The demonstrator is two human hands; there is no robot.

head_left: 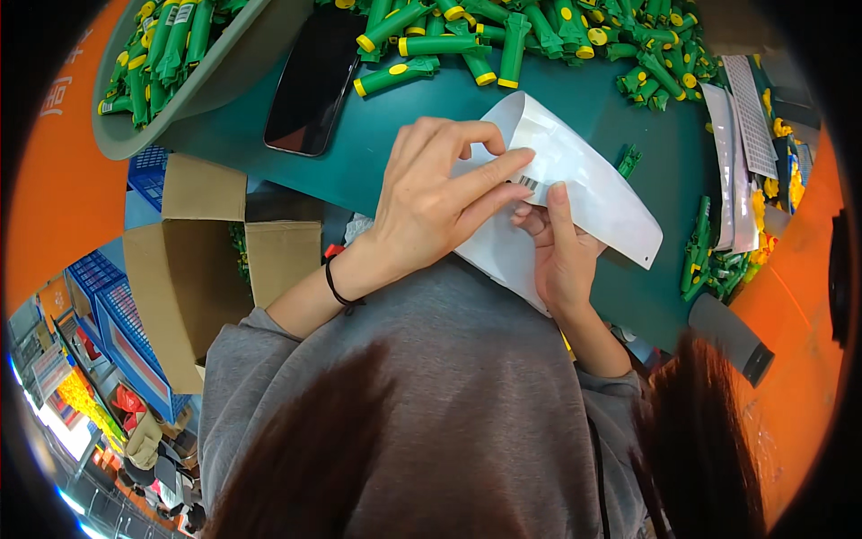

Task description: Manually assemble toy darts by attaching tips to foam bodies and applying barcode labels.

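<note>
A glossy white label sheet (584, 184) is bent over on itself in front of me, above the green tabletop. My right hand (566, 247) grips its near part, thumb on top and fingers curled behind. My left hand (440, 184) comes in from the left and pinches a small barcode label (528, 182) between thumb and fingers at the fold of the sheet. Whether the label is fully off the sheet I cannot tell. One small green piece (629, 162) lies on the table just past the sheet.
Many green tubes with yellow ends (512, 49) are heaped along the far side. A grey-green basin (112, 135) of tubes and a black phone (312, 81) are at left. An open cardboard box (180, 287) stands below. White sheets (723, 171) and a grey cylinder (727, 337) are at right.
</note>
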